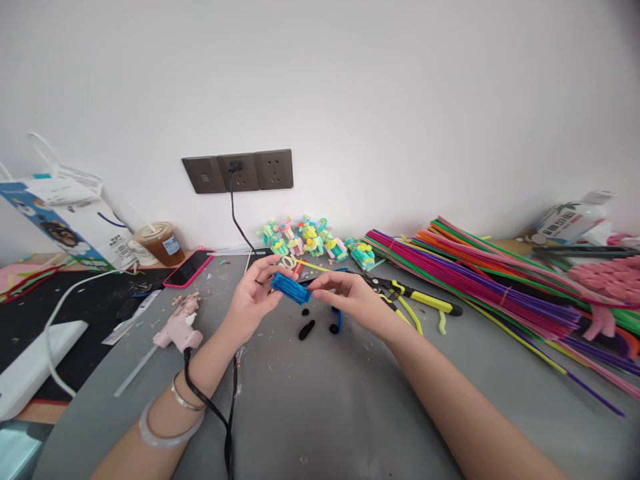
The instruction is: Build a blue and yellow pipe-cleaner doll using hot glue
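Note:
A short blue bundle of pipe cleaners (291, 288) is held above the grey table, tilted down to the right. My left hand (255, 290) grips its left end between thumb and fingers. At the right end, the thumb and fingertips of my right hand (345, 293) are closed on the same bundle. Below it on the table lie a small black fuzzy roll (307, 329) and a black fuzzy ball (305, 312). A blue pipe cleaner (339, 323) lies partly hidden beneath my right hand, beside a black coil (334, 329).
A pink glue gun (179, 330) with a black cord lies left, near a phone (189, 269) and an iced drink (159, 244). Several pipe-cleaner figures (305, 239) stand by the wall. Yellow-handled pliers (425, 298) and long pipe cleaners (480, 280) lie right.

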`<action>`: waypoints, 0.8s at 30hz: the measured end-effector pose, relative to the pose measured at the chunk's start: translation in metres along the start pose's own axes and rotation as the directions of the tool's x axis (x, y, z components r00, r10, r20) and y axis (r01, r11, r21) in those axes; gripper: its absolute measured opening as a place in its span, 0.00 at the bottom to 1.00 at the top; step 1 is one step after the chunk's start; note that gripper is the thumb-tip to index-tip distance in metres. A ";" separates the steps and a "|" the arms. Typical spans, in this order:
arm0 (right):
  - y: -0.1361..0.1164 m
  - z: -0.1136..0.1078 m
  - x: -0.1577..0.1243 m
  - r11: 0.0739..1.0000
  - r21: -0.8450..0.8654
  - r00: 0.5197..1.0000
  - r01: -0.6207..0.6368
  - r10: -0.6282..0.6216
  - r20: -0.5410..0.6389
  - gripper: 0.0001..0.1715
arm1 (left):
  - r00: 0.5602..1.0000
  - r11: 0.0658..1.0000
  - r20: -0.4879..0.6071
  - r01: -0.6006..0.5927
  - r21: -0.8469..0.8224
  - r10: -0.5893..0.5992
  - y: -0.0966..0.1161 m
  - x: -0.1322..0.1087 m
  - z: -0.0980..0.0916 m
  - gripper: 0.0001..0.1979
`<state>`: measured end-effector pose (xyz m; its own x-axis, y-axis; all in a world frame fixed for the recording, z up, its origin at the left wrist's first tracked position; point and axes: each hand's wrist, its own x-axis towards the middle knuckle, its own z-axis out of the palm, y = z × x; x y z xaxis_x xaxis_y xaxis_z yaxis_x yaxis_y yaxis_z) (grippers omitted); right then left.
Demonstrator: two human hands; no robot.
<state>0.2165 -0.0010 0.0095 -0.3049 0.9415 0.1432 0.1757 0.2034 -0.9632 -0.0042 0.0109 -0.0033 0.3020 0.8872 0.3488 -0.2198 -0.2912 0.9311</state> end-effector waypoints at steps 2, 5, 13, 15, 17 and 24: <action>0.001 0.000 0.000 1.000 0.010 1.000 0.019 -0.019 -0.014 0.14 | 0.998 0.999 -0.045 0.049 -0.023 -0.050 0.001 0.000 0.001 0.19; 0.002 -0.001 0.002 0.996 0.075 0.998 0.054 -0.051 -0.049 0.13 | 0.982 0.980 -0.101 0.145 -0.137 -0.160 0.002 0.003 0.000 0.14; 0.000 0.005 0.000 0.986 0.129 0.989 0.104 -0.089 -0.117 0.12 | 0.915 0.826 -0.090 0.308 -0.473 -0.393 0.010 0.008 -0.002 0.11; -0.002 0.009 -0.001 0.982 0.134 0.985 0.134 -0.117 -0.123 0.11 | 0.915 0.819 -0.062 0.326 -0.473 -0.399 0.011 0.007 -0.001 0.10; -0.003 0.012 -0.002 0.976 0.137 0.981 0.170 -0.154 -0.121 0.10 | 0.914 0.818 -0.023 0.350 -0.456 -0.404 0.011 0.006 0.000 0.09; -0.007 0.016 -0.004 0.966 0.130 0.969 0.225 -0.208 -0.133 0.08 | 0.941 0.862 0.054 0.327 -0.386 -0.333 0.003 0.002 0.001 0.10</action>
<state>0.2013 -0.0103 0.0116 -0.2074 0.9058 0.3694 -0.0208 0.3734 -0.9274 -0.0037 0.0116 0.0005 0.4079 0.9127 0.0244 -0.4492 0.1773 0.8756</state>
